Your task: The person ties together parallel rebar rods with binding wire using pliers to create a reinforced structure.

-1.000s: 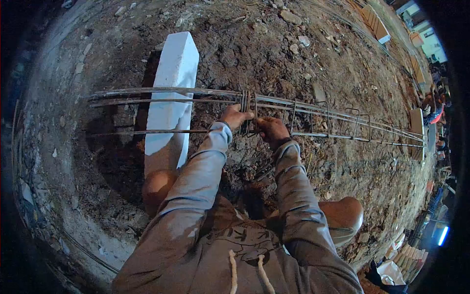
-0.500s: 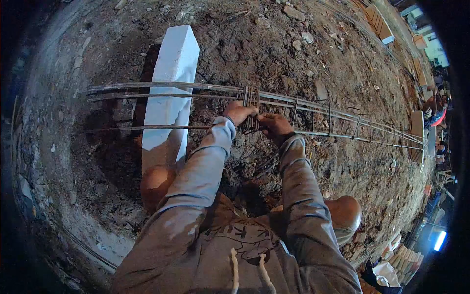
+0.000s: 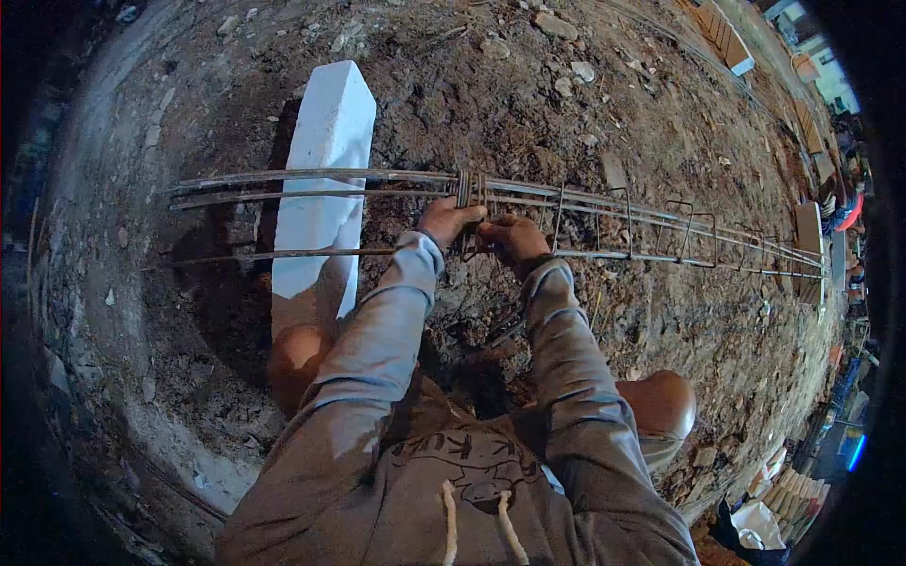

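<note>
Long steel rebars run from left to right in front of me. A bundle of bent wire stirrups is packed tightly around them near the middle. My left hand is closed on this bundle, with its thumb pointing right. Close by, my right hand pinches at the right side of the stirrups; its fingertips hide the exact grip. Farther right, single stirrups hang spaced apart along the bars. A white block lies under the bars on the left.
Rough dirt with stones surrounds the bars. Another block sits under their far right end. My bent knees are on both sides below. Bricks lie at upper right, and people are partly visible at the far right edge.
My right hand has moved slightly left and down. The stirrup bundle has shifted a little left, and one stirrup stands slightly apart at its right. The camera view has shifted slightly too.
</note>
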{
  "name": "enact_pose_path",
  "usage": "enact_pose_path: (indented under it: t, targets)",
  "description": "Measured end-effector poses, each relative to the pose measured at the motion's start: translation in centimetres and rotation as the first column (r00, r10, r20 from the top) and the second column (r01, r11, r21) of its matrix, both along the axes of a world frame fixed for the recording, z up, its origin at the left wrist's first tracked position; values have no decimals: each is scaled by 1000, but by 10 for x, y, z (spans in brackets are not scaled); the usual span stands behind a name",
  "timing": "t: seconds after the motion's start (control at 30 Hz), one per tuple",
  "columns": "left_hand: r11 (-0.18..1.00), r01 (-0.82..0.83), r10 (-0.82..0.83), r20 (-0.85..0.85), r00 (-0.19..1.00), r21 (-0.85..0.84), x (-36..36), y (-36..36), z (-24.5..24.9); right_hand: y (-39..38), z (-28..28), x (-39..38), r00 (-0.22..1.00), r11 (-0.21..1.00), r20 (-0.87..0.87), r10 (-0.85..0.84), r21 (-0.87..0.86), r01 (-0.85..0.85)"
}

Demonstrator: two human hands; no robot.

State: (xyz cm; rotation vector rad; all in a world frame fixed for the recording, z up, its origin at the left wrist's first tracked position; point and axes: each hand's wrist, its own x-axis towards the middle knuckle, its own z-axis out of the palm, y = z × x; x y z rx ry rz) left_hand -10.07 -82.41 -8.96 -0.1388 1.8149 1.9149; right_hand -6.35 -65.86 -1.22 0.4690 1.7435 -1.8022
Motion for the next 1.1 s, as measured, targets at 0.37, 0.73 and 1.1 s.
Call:
enact_pose_path:
  t: [0.37,0.73,1.1]
  targets:
    - [946,240,-242,16,970,-217,-7,-16,49,7,-38,16,950,851,-292,113,522,59]
    - [925,215,-244,-54,968,-312,-3,-25,57,4,-9,-19,1000,989,-9,-2,147,3]
    - [888,228,-201,108,974,-399,-4,-20,45,-8,-9,-21,981,998,-184,-60,-14,59]
